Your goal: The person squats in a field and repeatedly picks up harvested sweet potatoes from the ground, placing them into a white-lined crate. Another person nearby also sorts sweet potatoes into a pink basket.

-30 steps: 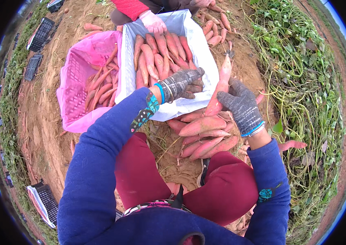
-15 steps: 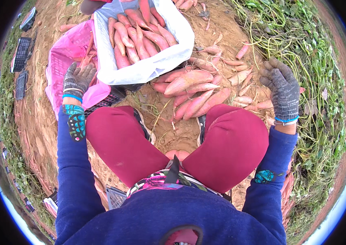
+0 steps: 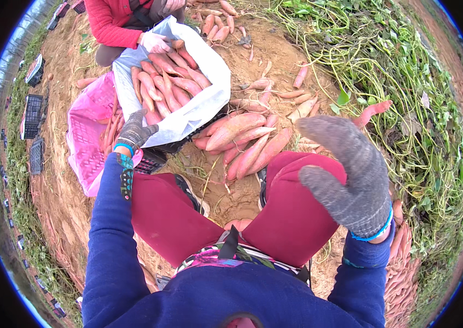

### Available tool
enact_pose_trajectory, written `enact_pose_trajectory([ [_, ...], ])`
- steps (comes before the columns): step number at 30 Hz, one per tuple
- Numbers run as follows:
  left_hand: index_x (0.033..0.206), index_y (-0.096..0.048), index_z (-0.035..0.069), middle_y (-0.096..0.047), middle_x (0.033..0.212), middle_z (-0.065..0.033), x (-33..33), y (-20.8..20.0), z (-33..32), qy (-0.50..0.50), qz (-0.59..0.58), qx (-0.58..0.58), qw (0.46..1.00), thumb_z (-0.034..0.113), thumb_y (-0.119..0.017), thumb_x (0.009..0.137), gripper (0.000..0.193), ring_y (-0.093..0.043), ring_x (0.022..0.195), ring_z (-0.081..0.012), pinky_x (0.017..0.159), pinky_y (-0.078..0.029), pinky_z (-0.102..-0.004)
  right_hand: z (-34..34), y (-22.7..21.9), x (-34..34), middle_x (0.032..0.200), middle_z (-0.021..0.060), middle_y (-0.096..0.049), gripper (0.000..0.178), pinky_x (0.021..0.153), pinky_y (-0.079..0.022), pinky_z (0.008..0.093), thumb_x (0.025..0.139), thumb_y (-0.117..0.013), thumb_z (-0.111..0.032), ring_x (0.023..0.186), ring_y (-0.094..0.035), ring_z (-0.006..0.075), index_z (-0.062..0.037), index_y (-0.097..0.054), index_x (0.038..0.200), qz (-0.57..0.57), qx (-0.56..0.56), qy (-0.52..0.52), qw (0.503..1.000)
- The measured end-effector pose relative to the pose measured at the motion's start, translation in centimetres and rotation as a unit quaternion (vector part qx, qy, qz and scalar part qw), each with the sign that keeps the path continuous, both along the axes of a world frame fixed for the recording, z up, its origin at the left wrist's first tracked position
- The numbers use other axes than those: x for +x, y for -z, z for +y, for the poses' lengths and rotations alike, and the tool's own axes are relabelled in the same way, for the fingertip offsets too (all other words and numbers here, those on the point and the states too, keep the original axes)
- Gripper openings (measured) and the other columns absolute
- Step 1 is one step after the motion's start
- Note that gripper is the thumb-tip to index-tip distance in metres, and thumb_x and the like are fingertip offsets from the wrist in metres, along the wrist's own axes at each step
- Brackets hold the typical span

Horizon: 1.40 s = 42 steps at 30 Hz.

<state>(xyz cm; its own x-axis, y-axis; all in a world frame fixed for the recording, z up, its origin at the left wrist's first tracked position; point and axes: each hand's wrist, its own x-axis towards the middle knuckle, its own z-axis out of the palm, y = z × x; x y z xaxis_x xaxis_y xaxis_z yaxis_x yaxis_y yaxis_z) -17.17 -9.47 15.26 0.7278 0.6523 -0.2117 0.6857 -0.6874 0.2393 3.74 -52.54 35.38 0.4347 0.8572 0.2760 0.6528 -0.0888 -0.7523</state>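
Observation:
My left hand (image 3: 137, 131), in a grey knit glove, has its fingers stretched out by the near left corner of the white plastic liner (image 3: 201, 112). That liner wraps a crate heaped with pink sweet potatoes (image 3: 168, 87). Raised above my right knee, my right hand (image 3: 351, 177) is open, thumb and fingers apart, with nothing between them. Beyond its fingers a single sweet potato (image 3: 372, 113) lies against the vines. Between the crate and my right hand rests a pile of large sweet potatoes (image 3: 253, 145) on the soil.
A pink-lined crate (image 3: 86, 145) with thinner sweet potatoes stands at the left. Across from me a person in a red sleeve (image 3: 112, 27) has a gloved hand (image 3: 155, 42) at the white liner's far edge. Cut vines (image 3: 406, 109) cover the right side. More sweet potatoes (image 3: 402, 279) lie behind my right arm.
My left hand has moved right, from the pink-lined crate to the white liner's corner. My right hand has risen and shifted inward. The other person has come further into view, hand on the liner.

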Motion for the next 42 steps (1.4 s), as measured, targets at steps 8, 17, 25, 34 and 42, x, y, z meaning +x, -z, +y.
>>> enact_pose_trajectory([
  [8, 0.131, -0.048, -0.005, -0.056, 0.127, -0.0235, -14.1, 1.0, 5.3, -0.244, -0.007, -0.051, 0.968, 0.029, -0.077, 0.076, 0.071, -0.055, 0.117, -0.031, 0.098, -0.043, -0.0369, 22.1, 3.2, 1.1, 0.123, 0.0235, -0.05, 0.052, 0.092, -0.041, 0.0458, 0.084, -0.053, -0.026, 0.114, -0.049, 0.0366, -0.0009, -0.045, 0.128, -0.183, -0.299, -0.299, 0.887],
  [17, 0.136, -0.042, -0.002, -0.051, 0.132, -0.0218, -21.8, 4.3, 4.5, -0.219, 0.091, -0.012, 0.971, 0.031, -0.085, 0.065, 0.09, -0.05, 0.122, -0.0334, 0.104, -0.039, -0.0393, 30.7, 15.1, 1.8, 0.102, 0.0153, -0.07, 0.027, 0.083, -0.051, 0.0427, 0.081, -0.06, -0.016, 0.102, -0.065, 0.0291, -0.0071, -0.071, 0.104, -0.222, -0.224, -0.191, 0.93],
  [25, 0.132, -0.05, 0.002, -0.059, 0.123, -0.0224, -18.8, 3.5, 7.3, -0.234, 0.249, -0.077, 0.937, 0.045, -0.085, 0.057, 0.093, -0.056, 0.116, -0.0346, 0.098, -0.046, -0.0385, 34.3, 21.1, 1.4, 0.11, 0.0175, -0.063, 0.03, 0.087, -0.049, 0.0445, 0.08, -0.063, -0.019, 0.104, -0.062, 0.0309, -0.0079, -0.065, 0.107, -0.246, -0.287, -0.242, 0.894],
  [34, 0.135, -0.046, 0.0, -0.058, 0.125, -0.0205, -20.1, 5.1, 10.1, -0.201, 0.205, -0.271, 0.919, 0.046, -0.086, 0.057, 0.099, -0.055, 0.118, -0.0308, 0.099, -0.043, -0.0361, 36.4, 23.3, 1.0, 0.101, 0.0164, -0.068, 0.036, 0.084, -0.051, 0.0398, 0.076, -0.067, -0.026, 0.095, -0.067, 0.0309, -0.006, -0.067, 0.106, -0.098, -0.385, -0.388, 0.832],
  [42, 0.13, -0.055, 0.011, -0.057, 0.127, -0.0197, -20.8, 4.6, 10.9, -0.115, 0.429, -0.202, 0.873, 0.042, -0.082, 0.06, 0.081, -0.057, 0.115, -0.0289, 0.095, -0.047, -0.037, 37.9, 23.9, -0.9, 0.099, 0.0189, -0.069, 0.027, 0.079, -0.054, 0.0412, 0.082, -0.061, -0.021, 0.093, -0.068, 0.0311, -0.0046, -0.07, 0.102, -0.163, -0.368, -0.366, 0.839],
])
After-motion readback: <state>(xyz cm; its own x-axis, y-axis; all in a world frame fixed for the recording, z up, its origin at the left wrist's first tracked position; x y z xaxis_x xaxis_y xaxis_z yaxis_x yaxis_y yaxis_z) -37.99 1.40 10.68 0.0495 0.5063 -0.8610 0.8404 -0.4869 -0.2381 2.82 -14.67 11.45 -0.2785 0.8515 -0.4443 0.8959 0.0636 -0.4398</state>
